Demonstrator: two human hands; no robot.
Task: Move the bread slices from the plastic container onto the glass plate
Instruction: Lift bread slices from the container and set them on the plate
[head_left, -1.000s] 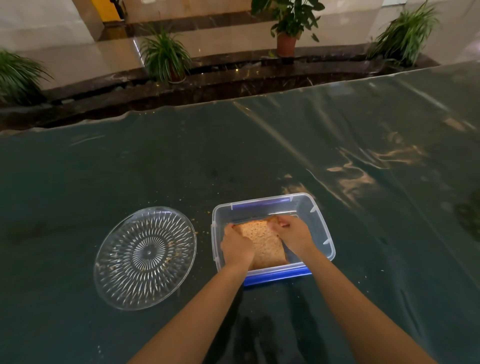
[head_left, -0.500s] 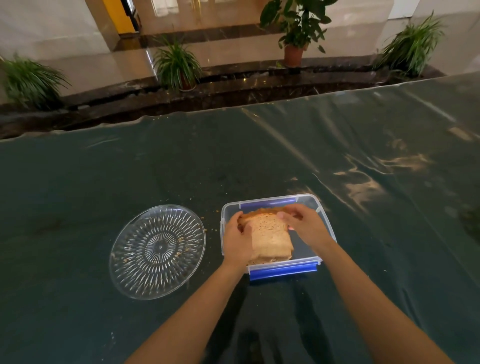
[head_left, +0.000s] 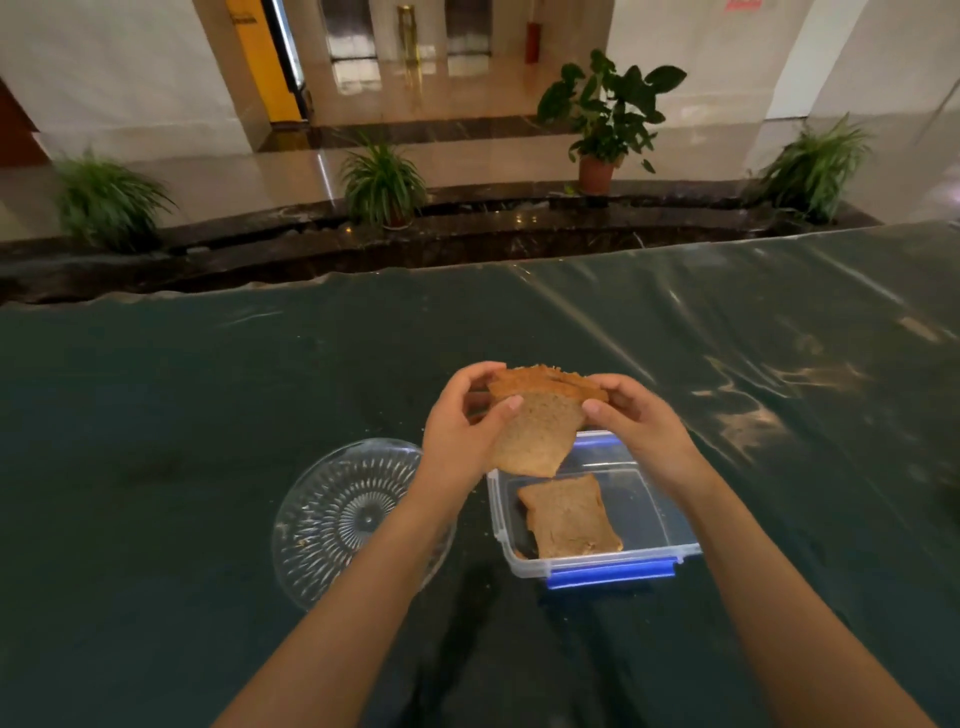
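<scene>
both hands, left hand (head_left: 460, 431) and right hand (head_left: 636, 421), grip a small stack of brown bread slices (head_left: 540, 426) with closed fingers, raised above the clear blue-clipped plastic container (head_left: 675, 540); below the fingers one slice (head_left: 569, 517) lies inside it, the ribbed round glass plate (head_left: 337, 514) beside it on the dark green bench (head_left: 156, 415).

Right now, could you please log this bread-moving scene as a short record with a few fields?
held: bread slices, pinched between left hand and right hand, raised above the plastic container
in container: bread remains
glass plate: left of the container, holds no bread, only crumbs
surface: dark green table cover
task status: transfer not yet done
</scene>
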